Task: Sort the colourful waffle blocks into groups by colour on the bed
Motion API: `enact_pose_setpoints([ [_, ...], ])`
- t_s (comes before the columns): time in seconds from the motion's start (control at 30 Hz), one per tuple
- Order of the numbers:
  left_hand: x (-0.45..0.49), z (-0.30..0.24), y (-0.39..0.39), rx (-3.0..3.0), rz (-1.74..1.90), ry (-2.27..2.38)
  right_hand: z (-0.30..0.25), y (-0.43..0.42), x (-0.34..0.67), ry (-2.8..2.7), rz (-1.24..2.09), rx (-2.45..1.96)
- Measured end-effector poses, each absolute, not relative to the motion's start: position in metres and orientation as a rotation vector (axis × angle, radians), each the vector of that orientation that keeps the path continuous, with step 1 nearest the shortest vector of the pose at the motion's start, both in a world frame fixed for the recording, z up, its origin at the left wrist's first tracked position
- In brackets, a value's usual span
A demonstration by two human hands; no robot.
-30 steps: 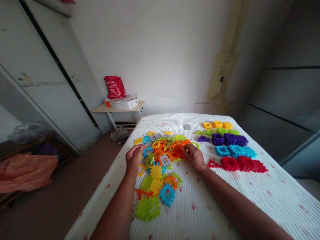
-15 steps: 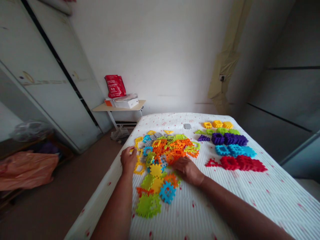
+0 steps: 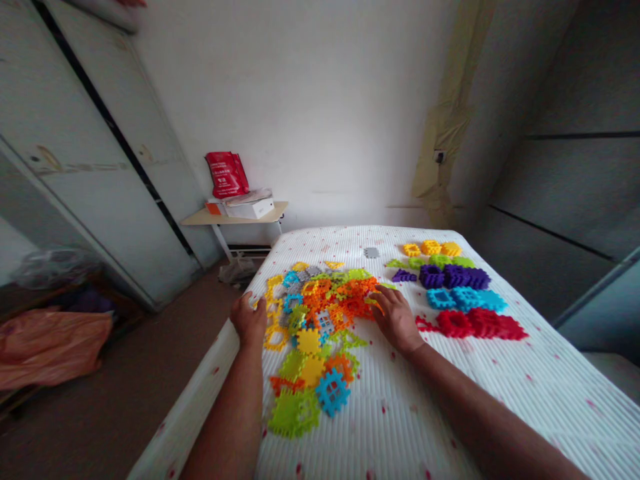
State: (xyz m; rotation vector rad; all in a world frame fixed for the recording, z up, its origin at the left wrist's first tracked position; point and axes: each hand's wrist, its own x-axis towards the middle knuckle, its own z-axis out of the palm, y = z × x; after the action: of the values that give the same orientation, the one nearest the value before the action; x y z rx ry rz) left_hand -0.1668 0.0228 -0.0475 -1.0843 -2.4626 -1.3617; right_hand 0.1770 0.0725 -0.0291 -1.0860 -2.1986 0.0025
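On my feed, clock centred on the mixed pile (image 3: 357, 297): left hand (image 3: 249, 318) at 9, just beside the yellow frames (image 3: 276, 346), thumb and fingers apart. Right hand (image 3: 396, 317) at 3, fingertips at the pile's orange edge by a yellow-green piece (image 3: 373, 299); I can't tell whether they're closed on it. Colour-grouped stacks at 2 to 3: red stack (image 3: 480, 325) nearest the camera, yellow stack (image 3: 431, 247) farthest. Grey plate (image 3: 371, 253) flat, about 1. All on white bedding (image 3: 400, 413).

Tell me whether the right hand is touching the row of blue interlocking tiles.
Apart. The head view shows a strip of white ribbed cover between the right hand and the blue interlocking tiles.
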Motion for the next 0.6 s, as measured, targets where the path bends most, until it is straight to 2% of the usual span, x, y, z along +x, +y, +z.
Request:
enact_pose_setpoints([
  [0.1,-0.163,-0.05,0.029,-1.134,-1.285,-2.544,-0.038,0.075,0.175,-2.214,0.016,-1.293],
  [0.27,-0.158,-0.054,0.04,-1.318,-1.245,-2.601,-0.044,0.061,0.159,-2.361,0.125,-1.199],
  [0.43,-0.156,-0.058,0.047,-1.499,-1.371,-2.534,-0.034,0.056,0.15,-2.416,0.123,-1.171],
  [0.6,-0.156,-0.061,0.052,-1.487,-1.527,-2.427,-0.022,0.072,0.158,-2.314,-0.038,-1.396],
])
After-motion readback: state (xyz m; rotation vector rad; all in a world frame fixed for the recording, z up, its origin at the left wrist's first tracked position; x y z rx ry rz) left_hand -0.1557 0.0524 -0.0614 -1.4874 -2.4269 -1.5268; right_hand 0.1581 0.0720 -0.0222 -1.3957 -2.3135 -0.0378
